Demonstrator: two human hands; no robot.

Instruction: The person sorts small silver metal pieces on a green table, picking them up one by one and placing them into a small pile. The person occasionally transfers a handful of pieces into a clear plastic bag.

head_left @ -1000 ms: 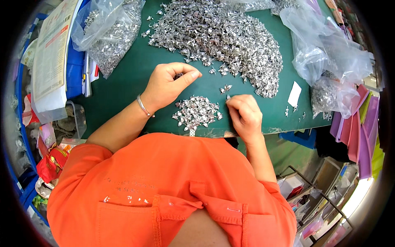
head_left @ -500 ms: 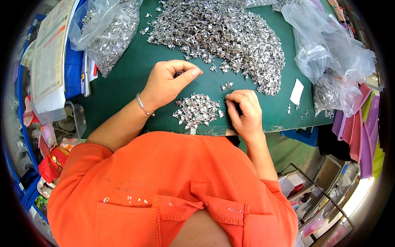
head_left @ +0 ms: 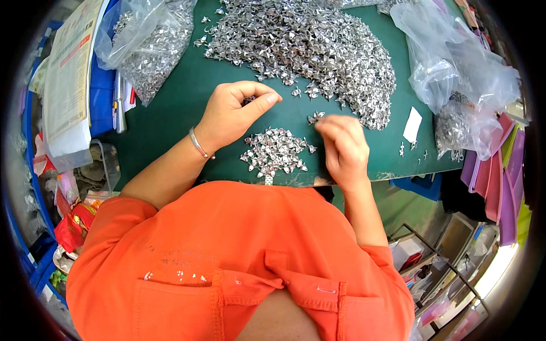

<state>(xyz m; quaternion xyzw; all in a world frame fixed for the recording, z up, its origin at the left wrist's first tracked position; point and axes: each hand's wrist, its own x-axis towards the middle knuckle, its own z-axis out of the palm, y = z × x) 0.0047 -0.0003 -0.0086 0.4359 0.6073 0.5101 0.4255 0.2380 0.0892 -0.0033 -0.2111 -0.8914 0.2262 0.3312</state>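
My left hand [head_left: 242, 111], with a silver bangle [head_left: 198, 143] on its wrist, is curled above the green tabletop with thumb and forefinger together. Small dark-looking metal pieces [head_left: 248, 100] show in its curl. My right hand [head_left: 346, 146] is bent and slightly blurred, its fingertips pressed together at a few small silver metal pieces [head_left: 314, 117]; whether it pinches one is hidden. Between my hands and nearer my body lies a small pile of shiny winged metal pieces [head_left: 274, 150]. A far larger heap of similar pieces [head_left: 307, 48] spreads beyond my hands.
A clear bag of metal pieces [head_left: 153, 57] lies at the far left, beside a blue bin with papers [head_left: 74, 68]. To the right are another plastic bag [head_left: 455, 119], a white card [head_left: 412, 125] and a few loose pieces [head_left: 413, 145]. The green table's [head_left: 381, 165] near edge runs before me.
My right hand has moved slightly away from my body, from beside the small pile to the few loose pieces. A piece now lies at the pile's right edge. My left hand has hardly moved.
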